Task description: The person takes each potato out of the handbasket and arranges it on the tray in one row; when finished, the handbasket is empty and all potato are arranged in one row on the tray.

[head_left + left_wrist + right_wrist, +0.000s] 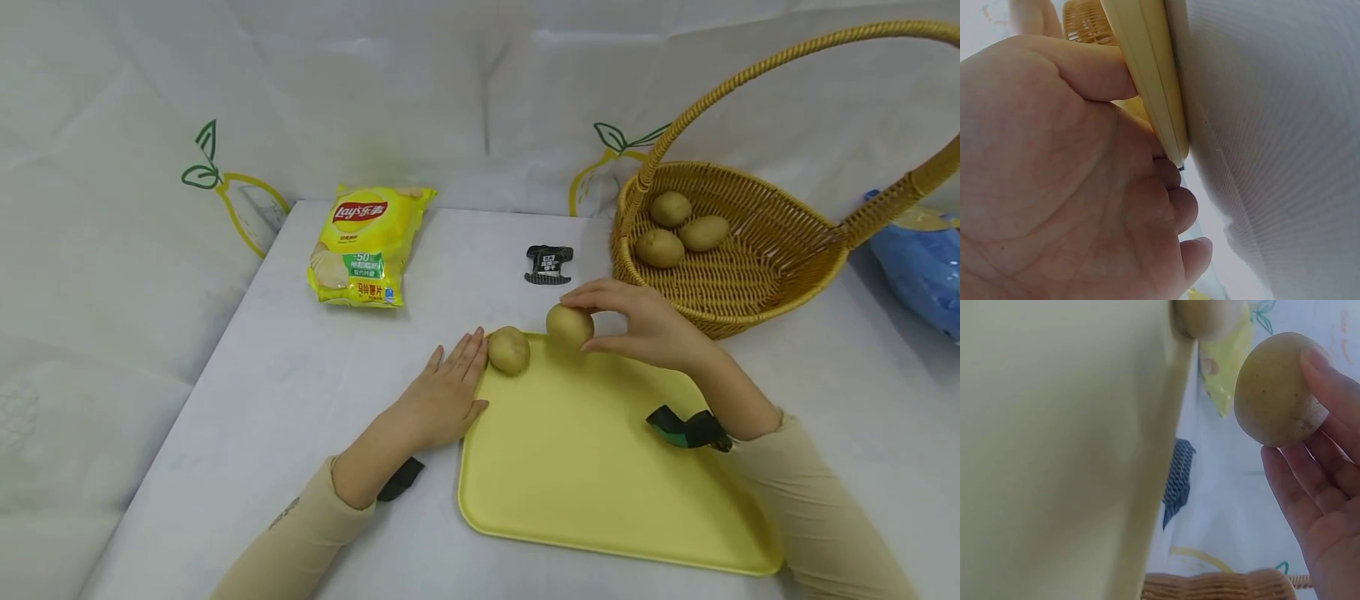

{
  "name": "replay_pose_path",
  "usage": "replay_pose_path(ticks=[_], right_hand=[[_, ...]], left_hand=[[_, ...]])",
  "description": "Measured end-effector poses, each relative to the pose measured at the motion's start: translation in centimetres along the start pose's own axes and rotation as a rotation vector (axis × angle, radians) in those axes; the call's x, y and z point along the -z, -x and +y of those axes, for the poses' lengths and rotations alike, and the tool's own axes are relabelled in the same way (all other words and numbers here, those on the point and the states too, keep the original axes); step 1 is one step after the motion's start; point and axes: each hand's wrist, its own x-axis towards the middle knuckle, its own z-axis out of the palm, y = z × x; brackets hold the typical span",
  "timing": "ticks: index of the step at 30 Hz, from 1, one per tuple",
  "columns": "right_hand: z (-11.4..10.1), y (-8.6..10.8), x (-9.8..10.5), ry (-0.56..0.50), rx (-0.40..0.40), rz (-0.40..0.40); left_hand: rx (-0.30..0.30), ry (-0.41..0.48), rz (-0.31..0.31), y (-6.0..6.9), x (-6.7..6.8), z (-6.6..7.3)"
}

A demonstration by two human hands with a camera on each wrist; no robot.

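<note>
Fingers (602, 297) of the raised right hand (647, 323) pinch a potato (567, 327), the left hand (441, 402) lying outstretched along the tray (540, 483).

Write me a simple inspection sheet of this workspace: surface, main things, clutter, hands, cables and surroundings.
Surface: white table with a yellow tray lying on it.
Main things: one potato on the tray's far left corner; a second potato held up off the tray; three potatoes in the basket.
Clutter: chip bag and small black packet beyond the tray; blue bag right of the basket, partly out of view.
Hands: left hand touches the tray's left edge; right hand holds the second potato.
Cables: nothing seen.
Surroundings: white backdrop with lemon outlines behind the table.
</note>
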Motion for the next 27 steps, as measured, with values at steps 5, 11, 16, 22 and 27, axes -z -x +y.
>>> replay_pose_path(ticks=[5, 11, 16, 22, 27], right_hand=[[0.2, -0.3, -1.1, -0.019, 0.04, -0.053], [0.4, -0.5, -2.0, -0.013, 0.047, -0.107], [0.6, -0.6, -2.5, -0.018, 0.046, -0.157], [0.6, -0.6, -2.5, -0.047, 0.006, -0.158], [0.9, -0.6, -2.4, -0.089, -0.097, -0.137]], left_hand=[[-0.006, -0.006, 0.004, 0.1, 0.0, 0.0], [-0.004, -0.002, 0.002, 0.0, 0.0, 0.0], [-0.004, 0.0, 0.0, 0.1, 0.1, 0.0], [-0.004, -0.003, -0.003, 0.1, 0.1, 0.0], [-0.005, -0.005, -0.004, 0.1, 0.1, 0.0]])
